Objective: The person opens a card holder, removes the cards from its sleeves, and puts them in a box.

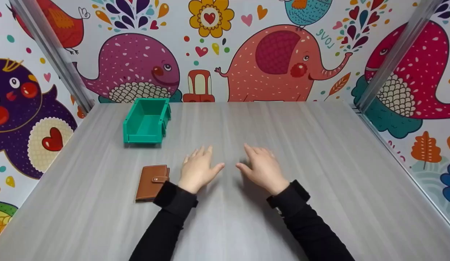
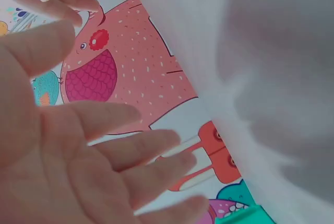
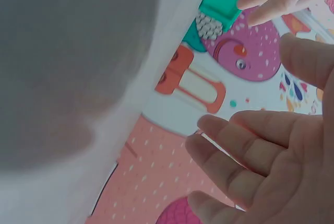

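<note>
Palm down over the table, the left hand (image 1: 198, 169) has its fingers extended and its thumb pointing right, with nothing in its grasp. Just left of that hand lies a brown wallet (image 1: 151, 183) with a snap strap, partly covered by the left wrist band. The right hand (image 1: 263, 167) hovers a short way to the right, fingers straight and thumb toward the left hand; it holds nothing. Both wrist views show spread fingers, the left palm (image 2: 78, 166) and the right palm (image 3: 292, 172) bare.
A green plastic bin (image 1: 146, 121) stands at the back left of the grey table (image 1: 301, 145). Behind it rises a wall (image 1: 217, 83) printed with cartoon animals. Metal posts (image 1: 395, 58) stand at the back corners.
</note>
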Action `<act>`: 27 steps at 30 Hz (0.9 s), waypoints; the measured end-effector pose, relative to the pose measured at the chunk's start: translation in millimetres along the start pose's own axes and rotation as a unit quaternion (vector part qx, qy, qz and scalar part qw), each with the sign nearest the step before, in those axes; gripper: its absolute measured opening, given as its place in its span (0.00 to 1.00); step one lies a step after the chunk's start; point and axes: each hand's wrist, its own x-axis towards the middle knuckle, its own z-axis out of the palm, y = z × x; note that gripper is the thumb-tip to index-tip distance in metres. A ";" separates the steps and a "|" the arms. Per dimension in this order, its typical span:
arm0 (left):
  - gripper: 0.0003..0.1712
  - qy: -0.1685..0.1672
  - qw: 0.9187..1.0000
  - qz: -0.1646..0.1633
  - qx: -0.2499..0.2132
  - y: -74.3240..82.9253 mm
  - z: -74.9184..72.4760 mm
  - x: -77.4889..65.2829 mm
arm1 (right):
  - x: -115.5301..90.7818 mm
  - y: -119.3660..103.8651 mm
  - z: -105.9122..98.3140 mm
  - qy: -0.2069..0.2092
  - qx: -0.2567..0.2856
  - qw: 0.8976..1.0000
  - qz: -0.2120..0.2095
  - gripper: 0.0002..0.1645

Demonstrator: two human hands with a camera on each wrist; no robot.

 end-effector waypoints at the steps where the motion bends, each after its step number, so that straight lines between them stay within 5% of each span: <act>1: 0.41 0.003 1.000 0.000 -0.001 -3.0 -1.4 -1.2 | 1.3 -3.6 0.9 0.001 0.004 1.000 -0.004 0.39; 10: 0.33 0.040 0.999 -0.008 -0.005 -33.5 -20.5 -10.2 | 13.3 -36.8 8.8 -0.013 0.022 0.998 -0.053 0.33; 27: 0.27 0.033 0.993 -0.112 -0.007 -89.1 -66.6 -32.3 | 24.1 -83.1 32.5 -0.070 0.042 0.993 -0.080 0.27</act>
